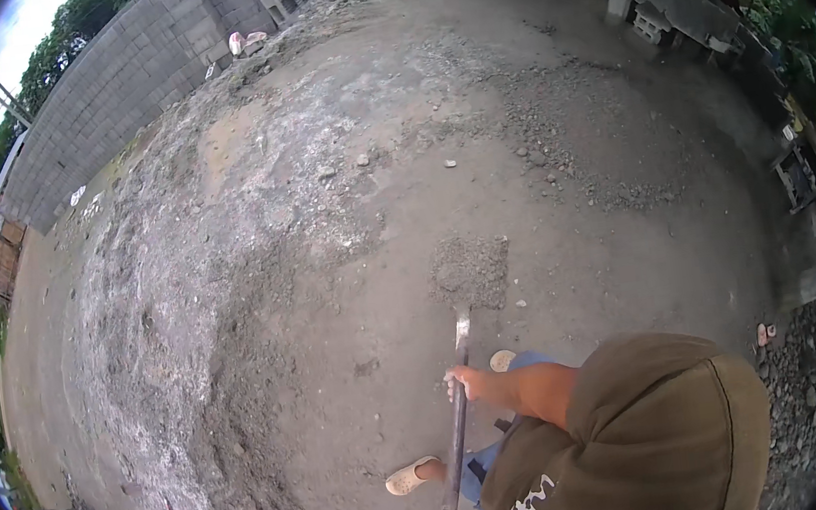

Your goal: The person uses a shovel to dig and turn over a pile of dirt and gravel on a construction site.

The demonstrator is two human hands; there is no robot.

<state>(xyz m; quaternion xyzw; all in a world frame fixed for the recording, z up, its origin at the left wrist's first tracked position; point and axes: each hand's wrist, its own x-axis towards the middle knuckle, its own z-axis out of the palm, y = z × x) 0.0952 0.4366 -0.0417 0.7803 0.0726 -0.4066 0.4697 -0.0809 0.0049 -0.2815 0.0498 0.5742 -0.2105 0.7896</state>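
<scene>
A shovel (455, 431) slants up from the lower edge, its dark shaft leading to a pale metal neck. My right hand (464, 382) is closed around the shaft, just behind that neck. Grey gravelly sand (470, 270) heaps over the blade and hides most of it. The forked top of the handle shows at the lower edge; my left hand is out of the picture. My feet, in beige clogs (411, 476), stand on either side of the shaft.
A long mound of grey sand and gravel (195, 330) rises on the left. Scattered gravel (566, 136) lies farther ahead. A grey block wall (137, 84) runs along the far left. At the right edge are a low ledge (681, 2), a small wooden frame (806, 175) and dark stones (813, 410).
</scene>
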